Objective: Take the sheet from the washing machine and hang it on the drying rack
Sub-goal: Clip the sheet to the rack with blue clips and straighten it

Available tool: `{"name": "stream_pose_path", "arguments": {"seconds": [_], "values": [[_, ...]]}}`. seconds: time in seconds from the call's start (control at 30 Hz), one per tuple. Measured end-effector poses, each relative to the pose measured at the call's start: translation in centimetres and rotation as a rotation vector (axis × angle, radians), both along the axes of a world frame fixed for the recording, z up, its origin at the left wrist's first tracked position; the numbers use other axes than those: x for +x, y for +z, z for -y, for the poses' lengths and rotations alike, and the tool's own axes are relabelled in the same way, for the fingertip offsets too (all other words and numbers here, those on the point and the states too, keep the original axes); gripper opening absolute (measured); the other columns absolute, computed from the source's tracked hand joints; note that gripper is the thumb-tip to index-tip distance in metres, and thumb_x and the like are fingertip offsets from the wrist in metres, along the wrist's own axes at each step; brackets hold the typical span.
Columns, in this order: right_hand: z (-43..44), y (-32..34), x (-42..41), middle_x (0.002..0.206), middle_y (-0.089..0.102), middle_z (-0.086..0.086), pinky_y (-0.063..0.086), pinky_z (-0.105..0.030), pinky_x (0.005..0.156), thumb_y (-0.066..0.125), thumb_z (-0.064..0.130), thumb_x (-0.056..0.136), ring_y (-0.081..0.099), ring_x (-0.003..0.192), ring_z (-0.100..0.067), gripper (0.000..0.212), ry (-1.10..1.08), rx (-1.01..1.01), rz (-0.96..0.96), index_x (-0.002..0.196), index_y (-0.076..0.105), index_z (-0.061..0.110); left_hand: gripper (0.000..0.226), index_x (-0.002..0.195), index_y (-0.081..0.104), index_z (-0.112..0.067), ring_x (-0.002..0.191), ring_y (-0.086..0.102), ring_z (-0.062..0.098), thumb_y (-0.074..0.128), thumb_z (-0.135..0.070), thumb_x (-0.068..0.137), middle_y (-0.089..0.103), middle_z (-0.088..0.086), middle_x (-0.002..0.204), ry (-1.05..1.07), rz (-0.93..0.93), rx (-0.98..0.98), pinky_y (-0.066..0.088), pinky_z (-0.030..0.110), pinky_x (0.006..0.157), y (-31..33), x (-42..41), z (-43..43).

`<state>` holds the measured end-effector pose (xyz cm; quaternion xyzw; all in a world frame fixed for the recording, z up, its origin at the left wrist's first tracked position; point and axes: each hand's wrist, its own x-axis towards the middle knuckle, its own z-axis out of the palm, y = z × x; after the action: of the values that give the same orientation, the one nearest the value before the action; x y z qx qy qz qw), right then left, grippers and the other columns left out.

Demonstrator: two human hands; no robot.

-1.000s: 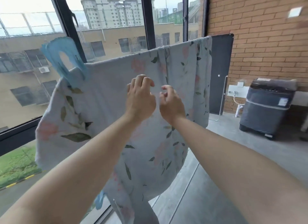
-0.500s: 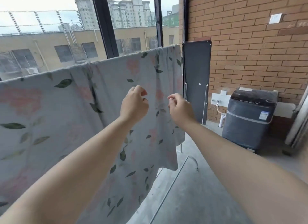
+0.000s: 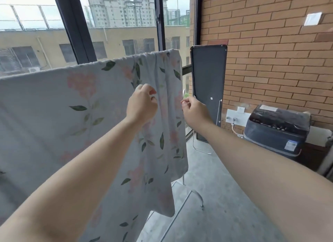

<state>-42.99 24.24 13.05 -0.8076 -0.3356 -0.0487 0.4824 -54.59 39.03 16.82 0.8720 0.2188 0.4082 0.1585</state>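
Detail of hanging: the sheet [image 3: 75, 115], pale cloth printed with pink flowers and green leaves, lies draped over the top rail of the drying rack [image 3: 199, 196]. It runs from the far left of the scene to a gathered right end just short of the window frame. The rail itself is hidden beneath the cloth, and only the rack's metal legs show below the hem at lower right.

The left hand [image 3: 142, 104] has its fingers curled into a vertical fold near the bunched end, gripping the fabric. The right hand [image 3: 193, 110] pinches the sheet's right edge between thumb and forefinger, with the other fingers curled in. The washing machine [image 3: 277, 133] stands well apart at the right against the brick wall [image 3: 270, 61], and a dark upright panel [image 3: 209, 90] stands between it and the rack.

Handling, as judged: the cloth is soft and limp, and probably damp and therefore somewhat heavy. It creases readily and may cling to itself. It is best held at the hem or side edge, with the hands apart and drawn sideways, so that the gathered folds open flat. Uneven overhang could let the sheet slide off the smooth rail.
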Motion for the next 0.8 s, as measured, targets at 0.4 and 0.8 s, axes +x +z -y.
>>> {"name": "stream_pose_path", "arguments": {"seconds": [0.4, 0.8], "values": [[-6.8, 2.4, 25.4, 0.105, 0.071, -0.003, 0.051, -0.032, 0.080, 0.049, 0.029, 0.102, 0.063, 0.095, -0.024, 0.023, 0.012, -0.037, -0.034, 0.112, 0.064, 0.016, 0.034, 0.119, 0.066, -0.016, 0.105, 0.060, 0.024, 0.047, -0.007, 0.091, 0.058, 0.003, 0.123, -0.018, -0.024, 0.020, 0.049, 0.033, 0.088, 2.3, 26.0, -4.6], [-17.6, 5.3, 45.2, 0.099, 0.068, 0.001, 0.043, -0.025, 0.070, 0.054, 0.027, 0.099, 0.062, 0.089, -0.019, 0.019, 0.386, -0.008, 0.006, 0.109, 0.067, 0.016, 0.031, 0.123, 0.063, -0.012, 0.106, 0.058, 0.021, 0.048, -0.009, 0.097, 0.058, 0.002, 0.123, 0.374, 0.022, 0.088, 0.046, 0.028, 0.086, 3.7, 39.3, -10.2]]}}
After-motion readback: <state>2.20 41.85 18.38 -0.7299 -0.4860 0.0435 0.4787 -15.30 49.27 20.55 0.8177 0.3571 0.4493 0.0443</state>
